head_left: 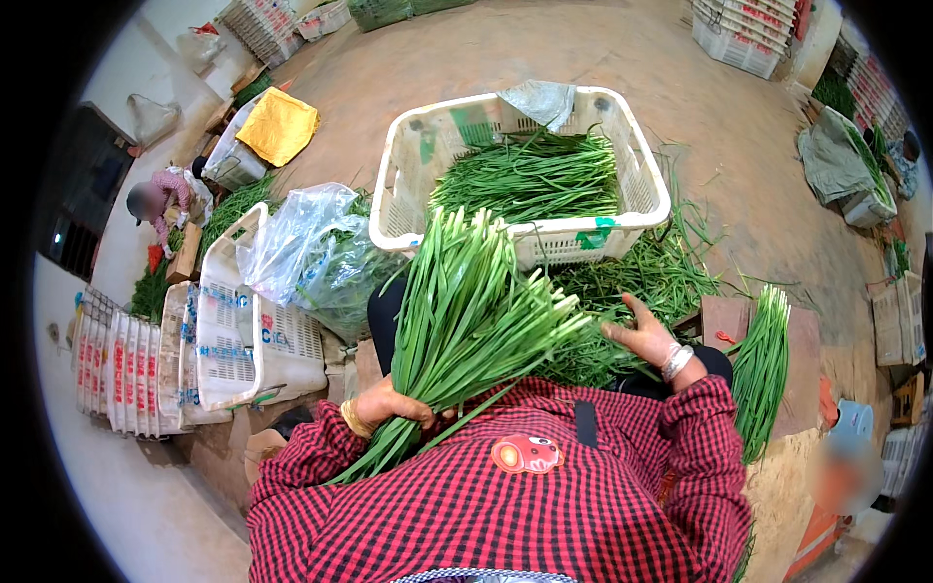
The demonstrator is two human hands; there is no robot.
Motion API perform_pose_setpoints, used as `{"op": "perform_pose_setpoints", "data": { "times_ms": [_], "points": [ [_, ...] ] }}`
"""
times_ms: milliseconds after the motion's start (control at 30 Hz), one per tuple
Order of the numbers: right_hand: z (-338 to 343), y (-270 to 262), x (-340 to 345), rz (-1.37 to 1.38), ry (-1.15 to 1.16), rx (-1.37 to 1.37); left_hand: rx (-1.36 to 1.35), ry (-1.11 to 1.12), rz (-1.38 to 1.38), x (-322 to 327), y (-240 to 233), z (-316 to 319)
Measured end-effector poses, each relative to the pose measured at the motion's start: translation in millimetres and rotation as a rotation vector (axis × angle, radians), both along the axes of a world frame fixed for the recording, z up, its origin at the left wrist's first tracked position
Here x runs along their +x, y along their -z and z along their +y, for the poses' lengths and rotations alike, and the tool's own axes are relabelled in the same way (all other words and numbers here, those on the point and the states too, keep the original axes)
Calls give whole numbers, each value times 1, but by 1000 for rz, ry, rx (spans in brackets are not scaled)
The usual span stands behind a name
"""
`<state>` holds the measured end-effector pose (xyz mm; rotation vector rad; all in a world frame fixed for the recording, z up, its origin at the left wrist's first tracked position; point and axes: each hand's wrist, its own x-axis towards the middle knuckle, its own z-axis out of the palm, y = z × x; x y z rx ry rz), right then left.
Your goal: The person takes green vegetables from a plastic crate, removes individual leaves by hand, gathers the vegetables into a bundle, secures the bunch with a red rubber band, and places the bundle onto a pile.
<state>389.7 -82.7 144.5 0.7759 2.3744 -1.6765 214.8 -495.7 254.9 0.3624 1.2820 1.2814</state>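
My left hand [397, 408] grips a large bunch of garlic chives [466, 321] near its leafy end. The pale cut ends of the bunch fan out up and to the right, before the near rim of a white plastic crate [519, 240]. Inside that crate lies a heap of garlic chives [532, 178]. My right hand [645, 339] is apart from the bunch, its fingers spread and holding nothing. Loose green leaves [641, 277] lie just beyond it. Right of my right forearm, another bunch of chives [762, 372] rests on a brown board [798, 364].
A clear plastic bag [306, 240] of greens and white crates [284, 350] stand to the left. Farther left, a person [171, 193] bends beside more greens. A yellow sack [278, 125] covers a crate there. Stacked crates [743, 36] stand at the back right; a blue stool [853, 419] is at right.
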Motion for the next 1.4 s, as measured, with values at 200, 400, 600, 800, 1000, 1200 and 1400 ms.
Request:
{"op": "perform_pose_setpoints", "data": {
  "times_ms": [200, 400, 600, 800, 1000, 1200, 1400],
  "points": [
    [-80, -8, -47, 338, 406, -597, -15, 17, 31, 0, 1, 3],
    [6, 6, -26, 537, 527, -436, -19, -26, 40, 2, -13, -6],
    [1, -11, 2, 149, 167, 507, -42, -93, 7, 5, -6, 6],
    [-82, -70, -44, 277, 179, 59, -81, -77, 104, 7, 3, 4],
    [-41, -30, -56, 336, 211, 402, -33, 1, 56, 3, -3, -6],
    [32, -14, -15, 105, 218, 237, 12, 66, -8, 3, 0, -5],
    [-59, -82, -70, 299, -243, -49, -64, 129, 109, 6, 8, 1]
  ]
}}
